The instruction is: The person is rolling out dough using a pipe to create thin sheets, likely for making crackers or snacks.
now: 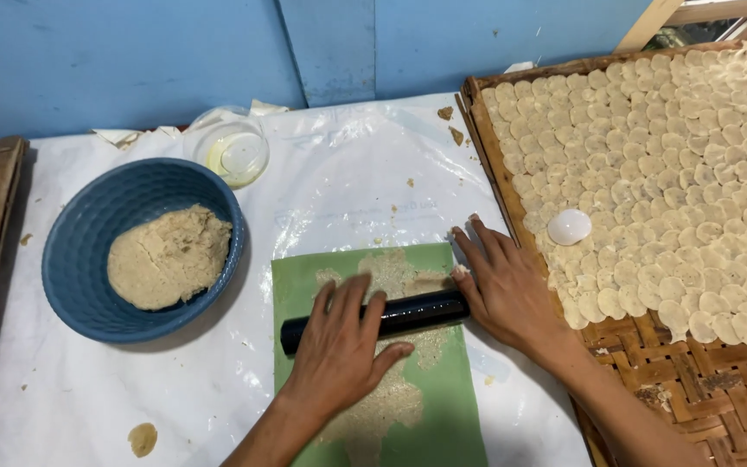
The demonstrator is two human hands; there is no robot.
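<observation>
We see our left hand (pixel 339 346) lying flat and open on a black round rolling tube (pixel 373 320), fingers spread over it, not wrapped around. Our right hand (pixel 503 290) is open too, its palm pressing the tube's right end, fingers stretched out onto the white plastic table cover (pixel 347 182). The tube lies across a green plastic sheet (pixel 447 406), on top of a thin layer of flat tan dough (pixel 386 402). To the left sits a blue woven bowl (pixel 79 251) with a lump of tan dough (pixel 166 255) inside. A small clear glass bowl (pixel 231 147) stands behind it. On the right, a woven bamboo tray (pixel 693 398) holds many little pale dough rounds (pixel 685 164) and one white round cutter (pixel 569 227).
</observation>
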